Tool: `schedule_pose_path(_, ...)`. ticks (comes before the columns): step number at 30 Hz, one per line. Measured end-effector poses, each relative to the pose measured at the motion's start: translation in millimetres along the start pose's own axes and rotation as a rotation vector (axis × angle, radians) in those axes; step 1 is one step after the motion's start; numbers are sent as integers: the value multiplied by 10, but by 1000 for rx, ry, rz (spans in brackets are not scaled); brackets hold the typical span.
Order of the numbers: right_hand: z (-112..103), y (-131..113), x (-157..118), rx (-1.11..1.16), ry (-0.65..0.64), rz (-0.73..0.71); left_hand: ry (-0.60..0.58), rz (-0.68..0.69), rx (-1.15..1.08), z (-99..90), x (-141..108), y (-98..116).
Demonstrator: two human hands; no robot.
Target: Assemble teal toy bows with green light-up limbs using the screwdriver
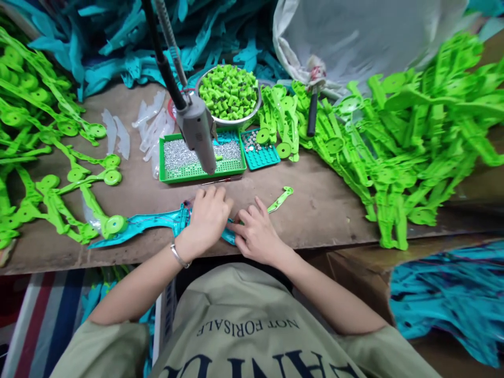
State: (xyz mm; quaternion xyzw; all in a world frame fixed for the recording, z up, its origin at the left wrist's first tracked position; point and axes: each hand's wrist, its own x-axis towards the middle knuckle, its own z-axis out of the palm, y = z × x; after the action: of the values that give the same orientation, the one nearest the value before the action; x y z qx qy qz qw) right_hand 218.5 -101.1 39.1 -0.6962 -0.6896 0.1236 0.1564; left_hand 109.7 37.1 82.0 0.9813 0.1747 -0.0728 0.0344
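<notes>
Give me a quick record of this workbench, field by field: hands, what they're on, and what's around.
left hand: palm down on teal plastic part
right hand: fingers at the same part's right end
above hands: hanging electric screwdriver
trays: green tray of screws, small teal tray
bowl: green caps
sides: green part piles

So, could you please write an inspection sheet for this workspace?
Surface: worn brown table.
Job's things: teal plastic part with thin red wires, under both hands; small green piece beside it.
Clutter: green tray of small metal bits, teal tray, bowl of green pieces, hammer, green part piles.
Hands: left hand and right hand rest on the teal part.
Cables: black hose to hanging tool.
Surroundings: white bag.
</notes>
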Motion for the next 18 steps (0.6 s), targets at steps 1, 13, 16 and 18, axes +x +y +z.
schedule_pose_path(1,-4,-1,5,5,-4,0,-10,6,25,7,-23,25)
schedule_pose_path(13,-48,36,77,1,-61,-40,308,37,-85,351,-537,198)
schedule_pose_path(16,-78,90,64,63,-62,-92,385,14,-100,470,-607,255)
schedule_pose_path(18,-164,213,77,162,-33,-149,421,4,-118,531,-626,267)
